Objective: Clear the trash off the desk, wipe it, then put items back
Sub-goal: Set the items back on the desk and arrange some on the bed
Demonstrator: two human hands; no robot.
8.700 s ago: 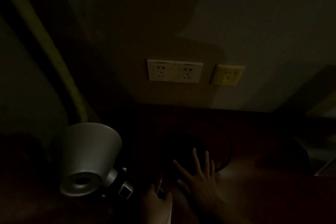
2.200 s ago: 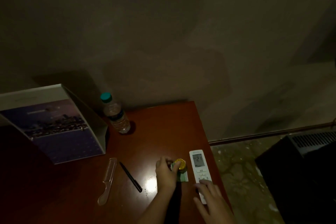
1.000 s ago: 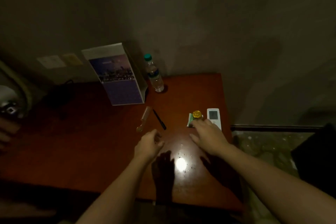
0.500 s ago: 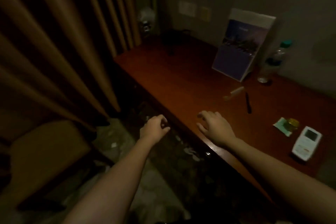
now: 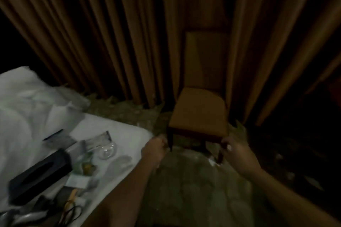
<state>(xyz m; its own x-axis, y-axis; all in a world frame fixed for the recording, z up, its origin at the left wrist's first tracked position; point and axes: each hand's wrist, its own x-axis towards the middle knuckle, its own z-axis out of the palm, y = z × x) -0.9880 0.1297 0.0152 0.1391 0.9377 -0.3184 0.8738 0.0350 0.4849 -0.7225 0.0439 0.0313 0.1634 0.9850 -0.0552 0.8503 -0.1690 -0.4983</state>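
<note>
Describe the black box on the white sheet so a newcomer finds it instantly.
Start at the white sheet filling the lower left. Among the clutter on it, the black box lies diagonally, left of the clear glass dish. It is the largest, darkest item there.

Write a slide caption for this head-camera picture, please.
The left hand and right hand reach for the front corners of a tan-seated chair before brown curtains, beside a cluttered white bed.
</note>
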